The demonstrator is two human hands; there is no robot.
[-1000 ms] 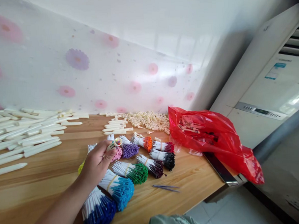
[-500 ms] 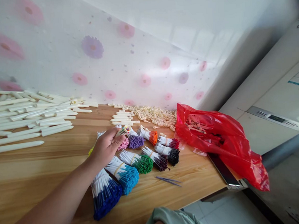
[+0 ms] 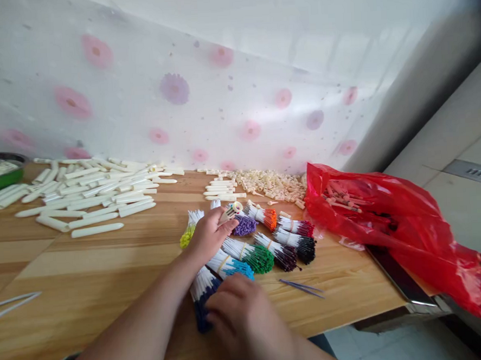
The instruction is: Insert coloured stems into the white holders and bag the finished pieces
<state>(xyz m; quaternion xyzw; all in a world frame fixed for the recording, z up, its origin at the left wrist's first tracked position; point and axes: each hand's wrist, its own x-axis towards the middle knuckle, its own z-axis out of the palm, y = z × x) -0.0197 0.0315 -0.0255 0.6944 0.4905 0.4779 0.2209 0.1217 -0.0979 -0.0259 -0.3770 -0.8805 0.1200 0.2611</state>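
My left hand (image 3: 211, 233) is closed round a white multicolour pen barrel (image 3: 231, 210), whose round end shows coloured dots and points up to the right. Lower down, my right hand (image 3: 249, 315) is blurred, its fingers curled together at the dark blue bundle of pen refills (image 3: 202, 302); whatever is between the fingertips is hidden. Around the hands lie banded refill bundles: light blue (image 3: 235, 267), green (image 3: 261, 258), dark maroon (image 3: 286, 257), black (image 3: 305, 249), red (image 3: 306, 228), orange (image 3: 269, 219), purple (image 3: 244, 226) and yellow (image 3: 187, 236). My left hand partly covers this group.
White pen tubes (image 3: 94, 191) are heaped at the back left beside a green bowl (image 3: 4, 181). Small cream parts (image 3: 273, 183) lie along the wall. A red plastic bag (image 3: 409, 218) overhangs the right edge. Tweezers (image 3: 302, 288) lie near the front; another pair (image 3: 14, 302) is far left.
My right hand has come into view from below and reached the dark blue refills. The view has swung left, so the table things sit further right. My left hand still holds the pen barrel.
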